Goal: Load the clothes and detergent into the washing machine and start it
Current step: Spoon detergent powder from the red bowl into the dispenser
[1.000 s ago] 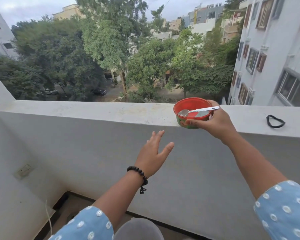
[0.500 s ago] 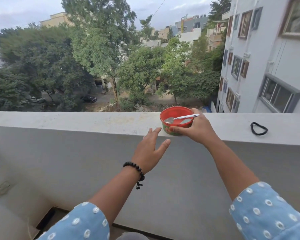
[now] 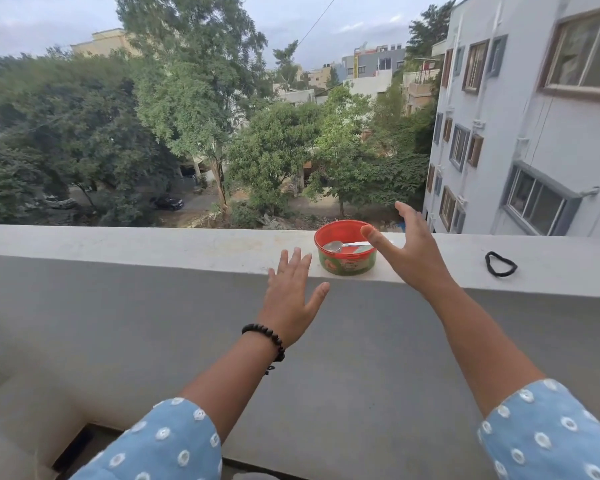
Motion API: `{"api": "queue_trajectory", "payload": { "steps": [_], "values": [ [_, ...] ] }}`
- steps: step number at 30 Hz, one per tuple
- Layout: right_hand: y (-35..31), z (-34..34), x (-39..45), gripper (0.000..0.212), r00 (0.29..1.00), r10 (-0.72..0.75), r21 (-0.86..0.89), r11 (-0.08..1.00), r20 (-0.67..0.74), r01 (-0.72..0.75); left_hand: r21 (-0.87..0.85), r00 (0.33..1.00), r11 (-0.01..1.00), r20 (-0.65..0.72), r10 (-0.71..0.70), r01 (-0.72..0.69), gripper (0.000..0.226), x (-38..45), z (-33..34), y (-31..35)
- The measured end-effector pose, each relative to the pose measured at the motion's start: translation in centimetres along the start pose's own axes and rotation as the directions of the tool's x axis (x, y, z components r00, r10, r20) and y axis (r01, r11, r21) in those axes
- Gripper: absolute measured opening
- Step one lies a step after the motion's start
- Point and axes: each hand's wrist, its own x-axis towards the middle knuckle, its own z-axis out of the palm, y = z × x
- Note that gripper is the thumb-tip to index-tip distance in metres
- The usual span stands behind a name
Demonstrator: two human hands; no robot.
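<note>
A small red tub (image 3: 345, 249) sits on top of the balcony wall (image 3: 153, 245), close to the near edge. It has a green label w/ a picture on its side. A spoon (image 3: 343, 244) lies inside it, bowl end to the left, handle going right. The right hand (image 3: 407, 252) is just beside the tub on its right & a bit above it – fingers spread wide, thumb out over the tub's rim, holding nothing. From here I can't tell if the thumb touches the rim. The left hand (image 3: 291, 299) is to the left of the tub & nearer, in front of the wall's edge – flat, fingers straight & a little apart, holding nothing too. It has a black bead bracelet (image 3: 265, 337) on the wrist. Both arms have blue sleeves w/ white dots. A black hair tie (image 3: 500, 264) lies on the wall top, well to the right of the tub. Far off there are big green trees (image 3: 187, 116), a dark car (image 3: 168, 202) down on the road, & a white building (image 3: 534, 126) w/ lots of windows on the right.
</note>
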Motion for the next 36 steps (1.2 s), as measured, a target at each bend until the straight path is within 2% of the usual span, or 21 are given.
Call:
{"api": "queue_trajectory", "payload": {
  "steps": [3, 6, 8, 13, 20, 24, 26, 31, 36],
  "values": [
    [-0.8, 0.4, -0.3, 0.095, 0.989, -0.150, -0.212, 0.966, -0.005, 0.145, 0.097, 0.999, 0.995, -0.035, -0.007, 0.010, 0.071, -0.2, 0.2, -0.1],
    [-1.6, 1.4, -0.9, 0.094, 0.951, -0.308, -0.402, 0.867, 0.029, 0.293, 0.161, 0.996, 0.987, -0.085, -0.009, 0.023, 0.085, -0.7, 0.1, -0.4],
    [-2.3, 2.2, -1.3, 0.091, 0.923, -0.381, -0.470, 0.805, 0.057, 0.362, 0.182, 0.992, 0.983, -0.123, -0.008, 0.030, 0.092, -1.2, -0.3, -0.9],
    [-3.8, 5.3, -2.9, 0.081, 0.862, -0.496, -0.590, 0.665, 0.110, 0.458, 0.247, 0.981, 0.965, -0.193, -0.035, 0.083, 0.086, -3.2, -1.6, -3.0],
    [-4.7, 10.6, -5.5, 0.079, 0.775, -0.586, -0.594, 0.544, 0.235, 0.592, 0.334, 0.965, 0.917, -0.213, -0.151, 0.217, 0.081, -6.9, -1.8, -7.1],
    [-4.0, 13.6, -7.0, 0.081, 0.741, -0.590, -0.564, 0.509, 0.321, 0.650, 0.364, 0.956, 0.892, -0.212, -0.201, 0.269, 0.087, -9.2, -0.7, -9.8],
    [-3.4, 15.1, -7.9, 0.081, 0.727, -0.583, -0.553, 0.494, 0.362, 0.671, 0.412, 0.949, 0.863, -0.233, -0.210, 0.292, 0.083, -10.5, 0.3, -11.4],
    [-1.7, 18.6, -10.7, 0.076, 0.712, -0.550, -0.519, 0.492, 0.437, 0.699, 0.415, 0.928, 0.837, -0.257, -0.268, 0.357, 0.074, -14.4, 2.6, -13.8],
    [-0.9, 21.7, -14.1, 0.080, 0.709, -0.517, -0.446, 0.552, 0.480, 0.705, 0.434, 0.913, 0.803, -0.220, -0.344, 0.408, 0.074, -18.2, 4.6, -16.0]
  ]
}}
